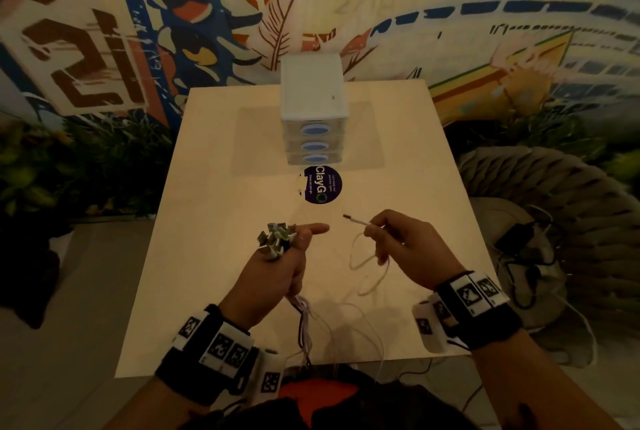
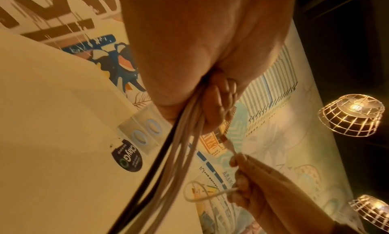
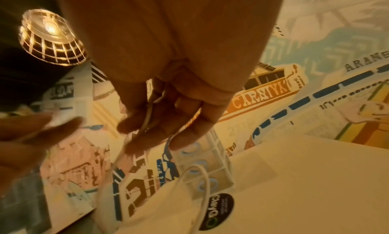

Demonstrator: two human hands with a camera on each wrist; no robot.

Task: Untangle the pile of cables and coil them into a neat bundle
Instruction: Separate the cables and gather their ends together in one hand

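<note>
Cables (image 1: pixel 304 318) hang from the left hand (image 1: pixel 277 270), fist closed round their gathered plug ends above the surface (image 1: pixel 214 221). Right hand (image 1: pixel 408 249) pinches one white cable (image 1: pixel 360 221) near its connector; tugging could tighten the trailing loops into knots.

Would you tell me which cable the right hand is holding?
The single white cable, pinched by the right hand; the other cables are bunched in the left hand.

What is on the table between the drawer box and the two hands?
Only a round ClayGo sticker lies there, in front of the drawer box, in the head view.
</note>
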